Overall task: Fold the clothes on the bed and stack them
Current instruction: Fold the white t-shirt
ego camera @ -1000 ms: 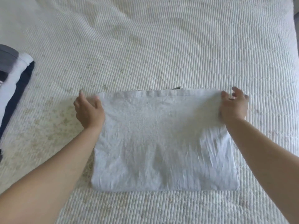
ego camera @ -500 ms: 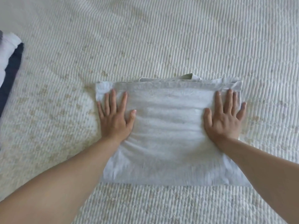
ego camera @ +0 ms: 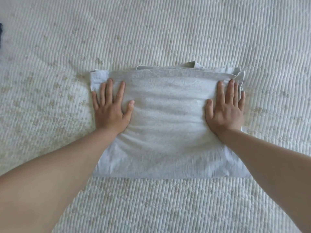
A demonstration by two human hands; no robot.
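A pale grey garment (ego camera: 168,128) lies folded into a rectangle in the middle of the bed. Its far edge shows several layers, with a small tab of fabric sticking out at the top. My left hand (ego camera: 111,108) lies flat on the garment's left side, fingers straight and spread. Flat on the right side presses my right hand (ego camera: 225,108), its fingers reaching close to the far right corner. Both forearms stretch over the near corners of the cloth.
The bed's white ribbed quilt (ego camera: 168,31) spreads all around the garment. A sliver of dark blue fabric (ego camera: 0,34) shows at the far left edge of view.
A second ago both hands gripped the garment's far corners. They let go and now press flat on it. The view has shifted, so the pile at the left has almost left the frame.
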